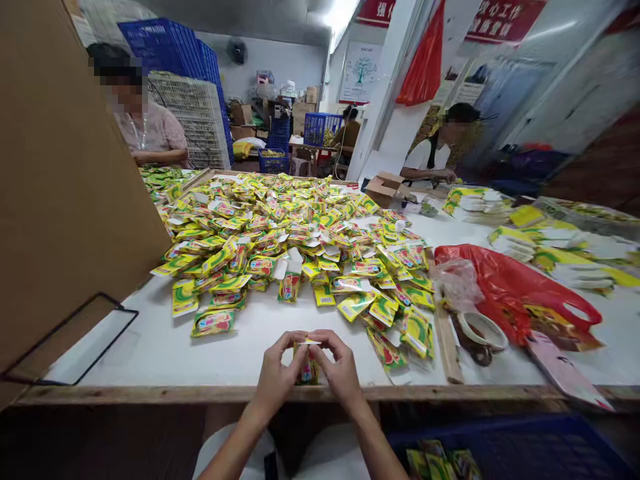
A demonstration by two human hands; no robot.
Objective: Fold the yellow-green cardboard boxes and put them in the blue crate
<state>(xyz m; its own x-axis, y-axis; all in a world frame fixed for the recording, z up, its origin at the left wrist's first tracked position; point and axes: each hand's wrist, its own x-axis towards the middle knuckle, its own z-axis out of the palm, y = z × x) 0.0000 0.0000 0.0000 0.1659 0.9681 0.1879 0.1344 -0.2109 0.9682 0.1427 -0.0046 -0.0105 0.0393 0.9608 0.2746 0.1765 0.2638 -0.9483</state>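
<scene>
Between my two hands, close to the table's front edge, stands a small yellow-green printed box. My left hand pinches its white top flap from the left, thumb and fingertips closed. From the other side my right hand grips the same flap, its fingertips almost meeting those of the left. Beyond my hands spreads a large pile of small yellow cartons, many with white end flaps raised. One carton lies apart at the near left of the pile.
A brown cardboard sheet rises at left beside a black wire frame. On the right lie a wooden strip, tape roll, red plastic bag and pink phone. A blue crate sits below. Co-workers sit around.
</scene>
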